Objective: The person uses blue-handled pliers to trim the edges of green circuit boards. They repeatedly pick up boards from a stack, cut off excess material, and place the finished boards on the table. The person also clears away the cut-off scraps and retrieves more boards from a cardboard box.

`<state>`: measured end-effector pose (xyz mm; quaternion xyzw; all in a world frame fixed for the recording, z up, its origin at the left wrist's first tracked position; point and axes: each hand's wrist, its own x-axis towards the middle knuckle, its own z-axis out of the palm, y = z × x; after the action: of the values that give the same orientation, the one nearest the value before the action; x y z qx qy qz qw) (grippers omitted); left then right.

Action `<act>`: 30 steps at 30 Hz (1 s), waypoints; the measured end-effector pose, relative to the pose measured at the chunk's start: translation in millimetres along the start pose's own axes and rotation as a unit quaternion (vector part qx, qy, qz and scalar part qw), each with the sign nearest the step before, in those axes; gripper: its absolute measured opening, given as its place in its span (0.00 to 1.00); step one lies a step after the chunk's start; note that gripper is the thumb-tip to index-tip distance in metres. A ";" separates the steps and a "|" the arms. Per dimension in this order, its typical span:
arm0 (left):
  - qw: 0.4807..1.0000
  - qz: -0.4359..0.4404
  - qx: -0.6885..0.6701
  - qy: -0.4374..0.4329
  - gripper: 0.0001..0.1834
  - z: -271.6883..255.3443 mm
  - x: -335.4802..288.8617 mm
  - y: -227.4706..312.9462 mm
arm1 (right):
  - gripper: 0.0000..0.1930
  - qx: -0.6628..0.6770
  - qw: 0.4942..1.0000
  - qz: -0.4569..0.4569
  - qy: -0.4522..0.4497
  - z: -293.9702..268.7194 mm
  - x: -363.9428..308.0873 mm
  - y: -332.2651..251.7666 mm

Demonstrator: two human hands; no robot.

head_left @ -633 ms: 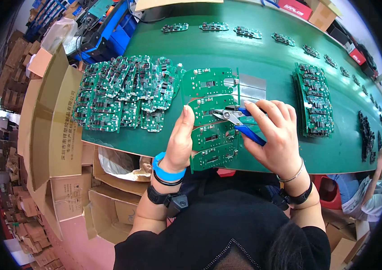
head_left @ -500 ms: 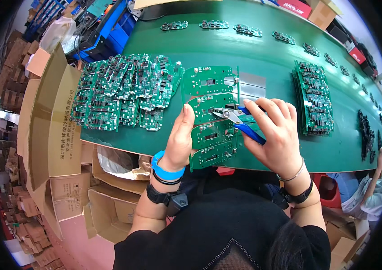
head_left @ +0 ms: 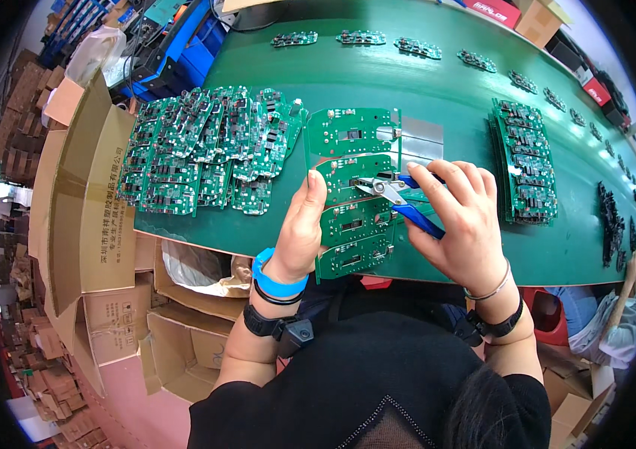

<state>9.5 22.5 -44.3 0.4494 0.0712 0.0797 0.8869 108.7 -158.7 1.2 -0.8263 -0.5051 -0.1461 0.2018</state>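
My left hand [head_left: 301,228] grips the left edge of a green circuit board panel [head_left: 351,227], thumb on top, the other fingers hidden beneath. The panel is split into several wide sections, one above another. In my right hand [head_left: 461,217] are cutting pliers [head_left: 415,209] with blue handles, the fingers wrapped round them. Their metal jaws lie over the panel's second section from the top, at a dark component; whether they touch it I cannot tell. A flat silver metal plate [head_left: 426,138] shows just beyond the panel's right edge.
Left on the green table [head_left: 378,78] lies a heap of circuit board panels [head_left: 205,153]; a neater stack [head_left: 525,161] stands right. Single boards [head_left: 418,48] form a row along the far side. Dark parts [head_left: 608,224] lie far right, near another person's hand [head_left: 634,269]. Cardboard boxes [head_left: 108,194] stand left.
The picture has shifted very slightly. The pliers' handles look a little closer together; both hands stay in nearly the same place on panel and pliers.
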 end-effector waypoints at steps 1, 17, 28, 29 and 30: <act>1.000 -0.002 0.003 0.000 0.34 0.2 0.2 0.8 | 0.30 0.001 1.000 -0.001 0.001 0.3 0.0 0.1; 1.000 -0.012 -0.021 0.020 0.35 1.1 -1.4 5.2 | 0.28 -0.005 0.999 -0.021 0.033 10.2 -0.9 -0.3; 0.916 -0.069 -0.382 -0.103 0.38 -30.6 -0.2 0.8 | 0.23 0.072 0.990 0.062 0.103 10.3 -10.0 16.4; 0.901 -0.067 -0.410 -0.125 0.38 -34.2 0.8 -2.4 | 0.22 0.079 0.991 0.065 0.081 13.7 -11.8 16.6; 0.885 -0.065 -0.436 -0.147 0.39 -35.8 1.3 -4.6 | 0.23 0.081 0.992 0.062 0.072 17.0 -12.9 15.3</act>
<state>4.0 48.3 -69.1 0.0180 -0.0733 -0.0222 0.9969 117.2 -166.7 -22.3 -0.8242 -0.4476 -0.1510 0.3124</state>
